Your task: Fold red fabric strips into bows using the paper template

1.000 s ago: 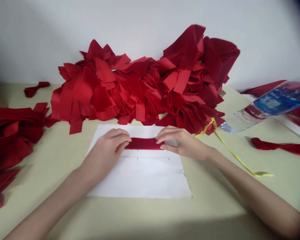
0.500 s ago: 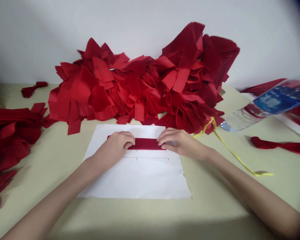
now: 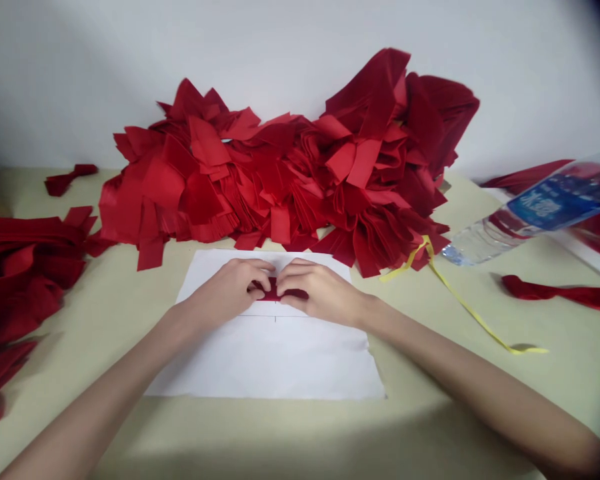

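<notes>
A deep red cloth strip (image 3: 267, 298) with a soft, matt weave lies on a smooth, matt white paper sheet (image 3: 275, 360), and a large heap of matt red cloth pieces (image 3: 260, 180) shares the same dull, napped look. The pale beige tabletop (image 3: 430, 413) looks smooth with a faint sheen, while a narrow yellow ribbon (image 3: 470, 317) has a slight gloss. A clear ribbed plastic water bottle (image 3: 485, 240) is glossy and carries a shiny blue plastic label (image 3: 555, 203).
</notes>
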`<move>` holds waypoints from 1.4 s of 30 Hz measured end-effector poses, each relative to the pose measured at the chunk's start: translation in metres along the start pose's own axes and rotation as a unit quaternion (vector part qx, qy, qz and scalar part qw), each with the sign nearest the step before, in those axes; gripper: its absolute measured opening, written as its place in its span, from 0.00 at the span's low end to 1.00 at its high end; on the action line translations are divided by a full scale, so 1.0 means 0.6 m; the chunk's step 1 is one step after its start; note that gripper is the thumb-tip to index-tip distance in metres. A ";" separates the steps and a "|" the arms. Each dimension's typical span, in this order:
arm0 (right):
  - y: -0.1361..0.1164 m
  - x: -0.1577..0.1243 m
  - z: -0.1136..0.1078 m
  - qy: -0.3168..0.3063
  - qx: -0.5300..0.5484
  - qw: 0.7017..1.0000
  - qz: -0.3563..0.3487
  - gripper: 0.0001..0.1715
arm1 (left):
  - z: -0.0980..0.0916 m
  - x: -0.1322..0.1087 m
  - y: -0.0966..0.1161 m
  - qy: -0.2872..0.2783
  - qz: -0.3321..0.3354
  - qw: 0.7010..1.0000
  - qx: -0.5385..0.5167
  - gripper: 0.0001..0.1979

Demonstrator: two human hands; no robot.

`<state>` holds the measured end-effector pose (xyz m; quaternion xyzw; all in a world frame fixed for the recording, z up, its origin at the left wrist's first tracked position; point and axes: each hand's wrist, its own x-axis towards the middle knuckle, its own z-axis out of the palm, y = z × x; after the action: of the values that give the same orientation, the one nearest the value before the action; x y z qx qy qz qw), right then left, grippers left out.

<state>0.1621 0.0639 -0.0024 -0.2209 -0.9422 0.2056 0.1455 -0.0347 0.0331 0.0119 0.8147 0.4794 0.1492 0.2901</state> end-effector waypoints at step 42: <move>0.000 0.029 0.003 0.004 -0.045 0.981 0.187 0.05 | 0.008 0.039 0.000 0.030 -0.034 0.997 0.065 0.06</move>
<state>0.1466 0.0718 -0.0006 -0.4007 -0.8917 0.1860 0.0984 -0.0210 0.0519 0.0074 0.8100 0.5241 0.1322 0.2273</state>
